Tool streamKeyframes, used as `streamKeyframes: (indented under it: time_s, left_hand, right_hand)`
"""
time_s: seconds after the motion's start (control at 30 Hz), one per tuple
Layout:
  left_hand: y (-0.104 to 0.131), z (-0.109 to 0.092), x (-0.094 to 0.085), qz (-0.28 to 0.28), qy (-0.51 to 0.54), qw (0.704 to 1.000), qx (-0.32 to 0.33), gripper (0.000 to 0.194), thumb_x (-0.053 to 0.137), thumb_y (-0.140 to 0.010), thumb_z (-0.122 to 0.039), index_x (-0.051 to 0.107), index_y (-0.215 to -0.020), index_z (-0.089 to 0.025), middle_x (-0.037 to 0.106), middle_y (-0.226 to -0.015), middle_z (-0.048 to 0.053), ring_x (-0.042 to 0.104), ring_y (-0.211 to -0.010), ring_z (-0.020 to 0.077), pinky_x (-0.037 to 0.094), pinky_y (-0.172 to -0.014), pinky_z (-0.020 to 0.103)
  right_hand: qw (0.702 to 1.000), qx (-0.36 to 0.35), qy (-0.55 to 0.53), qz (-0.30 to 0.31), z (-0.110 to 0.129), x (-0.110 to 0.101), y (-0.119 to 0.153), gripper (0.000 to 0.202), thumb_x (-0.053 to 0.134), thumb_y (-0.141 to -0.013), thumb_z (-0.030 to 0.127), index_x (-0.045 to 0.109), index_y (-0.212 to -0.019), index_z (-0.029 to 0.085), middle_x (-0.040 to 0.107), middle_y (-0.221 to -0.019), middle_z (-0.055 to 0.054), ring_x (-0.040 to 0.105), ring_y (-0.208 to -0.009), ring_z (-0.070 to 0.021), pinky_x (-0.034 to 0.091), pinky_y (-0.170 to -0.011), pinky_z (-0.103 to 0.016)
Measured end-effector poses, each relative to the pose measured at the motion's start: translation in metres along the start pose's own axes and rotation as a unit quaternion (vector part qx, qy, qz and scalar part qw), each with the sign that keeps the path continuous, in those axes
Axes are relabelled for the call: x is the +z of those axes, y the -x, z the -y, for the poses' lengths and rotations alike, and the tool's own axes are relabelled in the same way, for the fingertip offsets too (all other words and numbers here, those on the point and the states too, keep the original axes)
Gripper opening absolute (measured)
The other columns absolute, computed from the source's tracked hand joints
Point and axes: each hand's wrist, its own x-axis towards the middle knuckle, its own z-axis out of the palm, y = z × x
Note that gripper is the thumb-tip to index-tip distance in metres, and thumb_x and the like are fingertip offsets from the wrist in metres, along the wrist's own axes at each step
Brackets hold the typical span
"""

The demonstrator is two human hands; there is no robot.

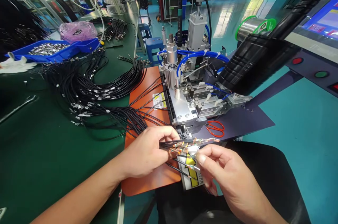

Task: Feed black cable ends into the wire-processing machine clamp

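Observation:
My left hand (150,152) is closed around a bundle of black cables (171,144) above the orange board (153,185). Their stripped ends, with thin coloured wires (182,148) and small metal tips, point right out of the fist. My right hand (227,173) pinches one of these cable ends between thumb and forefinger, beside the others. Some lower cable ends hang apart over a yellow and white label (188,181). Behind the hands, the same kind of black cable runs left across the board to a large pile (105,90).
A metal machine (185,104) with blue air hoses stands just beyond my hands. Red-handled scissors (215,129) lie at its foot. A blue tray (50,50) of small metal parts sits on the green table (52,153). Right are a solder spool (255,29) and a control panel (311,65).

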Motion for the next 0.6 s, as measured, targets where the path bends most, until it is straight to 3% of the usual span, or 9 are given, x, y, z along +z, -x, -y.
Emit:
streamKeyframes:
  time_s: [0.23, 0.37, 0.6]
  left_hand:
    - [0.000, 0.000, 0.001, 0.002, -0.009, 1.000, -0.007, 0.003, 0.062, -0.081, -0.016, 0.063, -0.083, -0.018, 0.069, -0.077, -0.002, 0.061, -0.070, 0.0151, 0.046, -0.060, 0.022]
    - [0.000, 0.000, 0.000, 0.003, -0.019, 1.000, -0.009, 0.001, 0.063, -0.081, -0.017, 0.063, -0.080, -0.018, 0.068, -0.075, -0.003, 0.060, -0.069, 0.0147, 0.046, -0.059, 0.022]
    - [0.000, 0.002, -0.001, 0.009, -0.008, 1.000, -0.007, 0.004, 0.062, -0.080, -0.015, 0.065, -0.079, -0.018, 0.070, -0.081, -0.001, 0.065, -0.076, 0.0173, 0.048, -0.065, 0.024]
  right_hand:
    - [1.000, -0.014, 0.003, -0.024, 0.004, 0.003, -0.001, 0.028, 0.062, -0.092, 0.049, 0.063, -0.086, 0.021, 0.055, -0.057, 0.005, 0.048, -0.047, -0.0103, 0.039, -0.046, -0.021]
    - [0.997, -0.052, 0.000, -0.050, 0.009, 0.007, -0.005, 0.029, 0.061, -0.093, 0.048, 0.062, -0.080, 0.022, 0.054, -0.057, 0.005, 0.049, -0.050, -0.0114, 0.042, -0.049, -0.023]
    - [0.997, -0.047, 0.008, -0.059, 0.011, 0.006, -0.006, 0.028, 0.060, -0.093, 0.043, 0.058, -0.074, 0.023, 0.052, -0.053, 0.005, 0.045, -0.049, -0.0114, 0.038, -0.047, -0.022]
